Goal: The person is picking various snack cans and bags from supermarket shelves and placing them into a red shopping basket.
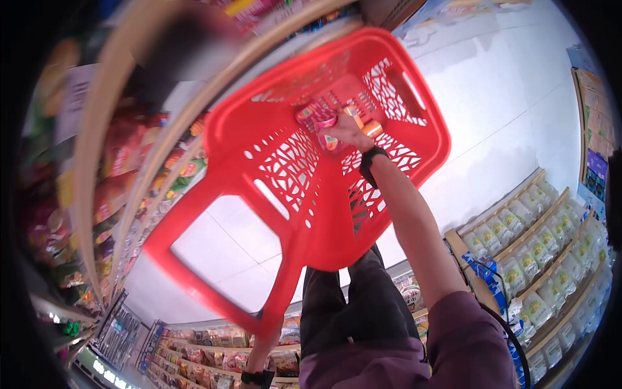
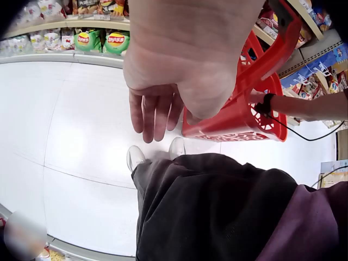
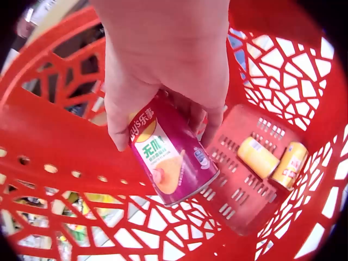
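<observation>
My right hand grips a purple Lay's chip canister with thumb and fingers around its upper part. It reaches inside a red shopping basket, above the perforated bottom. On that bottom lie two canisters side by side, a yellow-orange canister and another orange canister. My left hand hangs with its fingers loosely extended downward and nothing in them. The basket's handle crosses near the left forearm; in the head view the left hand is hidden.
Snack shelves run close along the left side, with bagged goods. More shelves with packets stand to the right. White tiled floor lies around the basket. A dark cable hangs from the right wrist.
</observation>
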`<state>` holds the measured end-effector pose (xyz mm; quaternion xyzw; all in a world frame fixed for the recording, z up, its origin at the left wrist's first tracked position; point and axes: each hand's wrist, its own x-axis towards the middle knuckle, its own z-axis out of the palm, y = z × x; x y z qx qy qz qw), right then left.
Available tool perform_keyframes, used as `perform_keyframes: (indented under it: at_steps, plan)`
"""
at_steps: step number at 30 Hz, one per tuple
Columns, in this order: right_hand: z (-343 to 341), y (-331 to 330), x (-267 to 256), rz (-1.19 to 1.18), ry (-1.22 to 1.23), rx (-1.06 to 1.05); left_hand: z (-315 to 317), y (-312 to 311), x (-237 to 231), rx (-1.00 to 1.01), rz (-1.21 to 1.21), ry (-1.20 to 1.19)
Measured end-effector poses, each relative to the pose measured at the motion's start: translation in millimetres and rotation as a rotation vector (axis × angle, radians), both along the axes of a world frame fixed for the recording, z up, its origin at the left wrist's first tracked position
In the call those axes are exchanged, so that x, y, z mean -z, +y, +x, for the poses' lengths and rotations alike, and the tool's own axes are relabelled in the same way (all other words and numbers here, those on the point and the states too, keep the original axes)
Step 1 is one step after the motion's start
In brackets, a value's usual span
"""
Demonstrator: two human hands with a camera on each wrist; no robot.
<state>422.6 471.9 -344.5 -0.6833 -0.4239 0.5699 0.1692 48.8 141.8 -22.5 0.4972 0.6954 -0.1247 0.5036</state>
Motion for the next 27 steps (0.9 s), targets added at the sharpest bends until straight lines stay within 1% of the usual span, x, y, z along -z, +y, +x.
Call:
perform_keyframes:
  at_steps: [1,2,3,4,5,6,7,8,9,11,12,13,14,15,17,18,20,22,25,26,27]
  plan:
    - [5,8,-44,-0.007,0.026,-0.009,-11,-9,-4,0.018,0.059,-0.019]
    - [8,12,-77,0.020,0.109,0.029,-8,1,-15,0.037,0.118,-0.037]
    - [12,11,-108,0.006,0.195,0.062,-8,6,-40,0.034,0.155,-0.021]
    - [13,13,-172,0.031,0.261,0.117,-9,5,-45,-0.023,0.204,-0.025]
    - [13,9,-184,0.065,0.470,0.193,-10,1,-49,-0.075,0.260,-0.034]
    - [16,11,-223,0.114,0.508,0.192,-7,3,-69,-0.080,0.291,-0.022]
    - [15,7,-259,0.165,0.549,0.184,-7,1,-77,-0.083,0.317,-0.023]
    - [13,1,-292,0.155,0.628,0.226,-7,-3,-82,-0.102,0.328,-0.019]
    - [10,1,-330,0.116,0.704,0.270,-7,0,-99,-0.124,0.312,-0.014]
    - [-5,-11,-395,0.222,0.949,0.294,-17,-9,-98,-0.140,0.416,-0.060]
    - [-13,-9,-437,0.202,0.998,0.270,-21,-2,-113,-0.153,0.433,-0.080]
    - [-23,-19,-472,0.201,1.047,0.229,-28,-2,-111,-0.154,0.502,-0.102]
    - [-38,-29,-498,0.298,1.028,0.181,-38,1,-109,-0.155,0.572,-0.124]
    - [-53,-28,-526,0.359,1.038,0.139,-45,9,-123,-0.161,0.605,-0.138]
    - [-92,-51,-567,0.507,1.066,0.034,-56,18,-156,-0.169,0.679,-0.189]
    - [-117,-59,-601,0.540,1.074,0.011,-63,30,-182,-0.171,0.717,-0.229]
    - [-164,-83,-627,0.631,1.052,-0.090,-82,31,-208,-0.121,0.906,-0.324]
    - [-216,-104,-654,0.623,1.076,-0.168,-98,36,-249,-0.170,1.011,-0.454]
    - [-297,-149,-672,0.577,1.174,-0.218,-115,29,-301,-0.362,1.053,-0.902]
    - [-320,-163,-672,0.576,1.171,-0.220,-122,25,-311,-0.377,1.065,-1.011]
    - [-335,-148,-686,0.544,1.145,-0.203,-131,54,-326,-0.414,1.030,-1.038]
